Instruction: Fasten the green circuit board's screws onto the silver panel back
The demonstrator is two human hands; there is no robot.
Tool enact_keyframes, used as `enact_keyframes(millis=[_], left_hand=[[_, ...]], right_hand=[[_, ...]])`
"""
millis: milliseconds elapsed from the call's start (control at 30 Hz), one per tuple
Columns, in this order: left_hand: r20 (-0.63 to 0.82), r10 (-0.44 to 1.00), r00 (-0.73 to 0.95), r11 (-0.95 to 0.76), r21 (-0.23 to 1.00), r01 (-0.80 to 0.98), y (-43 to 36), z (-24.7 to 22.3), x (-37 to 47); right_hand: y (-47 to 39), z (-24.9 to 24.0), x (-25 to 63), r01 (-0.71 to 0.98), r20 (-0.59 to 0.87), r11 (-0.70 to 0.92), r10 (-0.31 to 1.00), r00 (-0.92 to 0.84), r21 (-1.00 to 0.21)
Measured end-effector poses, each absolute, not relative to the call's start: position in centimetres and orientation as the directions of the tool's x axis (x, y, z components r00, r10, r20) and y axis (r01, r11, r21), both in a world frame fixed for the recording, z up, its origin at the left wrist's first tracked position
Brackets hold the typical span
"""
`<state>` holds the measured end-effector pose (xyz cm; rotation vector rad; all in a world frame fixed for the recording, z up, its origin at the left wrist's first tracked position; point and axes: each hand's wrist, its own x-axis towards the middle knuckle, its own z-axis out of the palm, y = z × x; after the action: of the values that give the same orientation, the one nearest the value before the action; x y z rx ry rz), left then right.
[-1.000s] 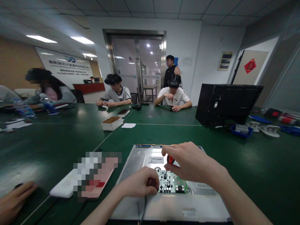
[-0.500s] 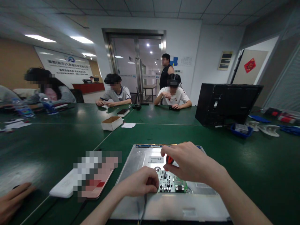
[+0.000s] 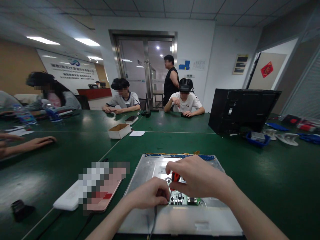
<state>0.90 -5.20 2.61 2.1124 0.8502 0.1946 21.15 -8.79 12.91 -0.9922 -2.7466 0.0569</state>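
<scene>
A silver metal panel lies flat on the green table, with a green and white circuit board on its middle. My right hand is closed round a red and black screwdriver, whose shaft points down at the board's left part. At the board's left edge rests my left hand, fingers curled and pressed together; whatever is between them is too small to name. A dark cable runs from beneath that hand to the panel's front edge.
A white power bank and a pink phone lie left of the panel. Further back are an open box and a black monitor casing. Another person's hand reaches in from the left; people sit across the table.
My right hand and the screwdriver have shifted slightly left and down. Another person's hand has moved back from the near left, showing a black object there. The standing person has moved left.
</scene>
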Motion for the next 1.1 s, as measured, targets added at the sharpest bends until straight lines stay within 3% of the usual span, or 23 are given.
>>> enact_keyframes(millis=[600, 900, 1100], left_hand=[[-0.191, 0.634, 0.749, -0.385, 0.762, 0.52, -5.2, 2.4, 1.0], [-0.156, 0.629, 0.761, -0.411, 0.764, 0.497, -4.8, 1.6, 0.7], [-0.153, 0.647, 0.747, -0.398, 0.768, 0.502, -4.7, 1.4, 0.6]], right_hand=[[-8.0, 12.0, 20.6, 0.644, 0.146, 0.756, 0.655, -0.741, -0.122], [-8.6, 12.1, 20.6, 0.565, 0.231, 0.808, 0.589, -0.774, -0.17], [-8.5, 11.7, 20.1, 0.599, 0.223, 0.787, 0.616, -0.755, -0.147]])
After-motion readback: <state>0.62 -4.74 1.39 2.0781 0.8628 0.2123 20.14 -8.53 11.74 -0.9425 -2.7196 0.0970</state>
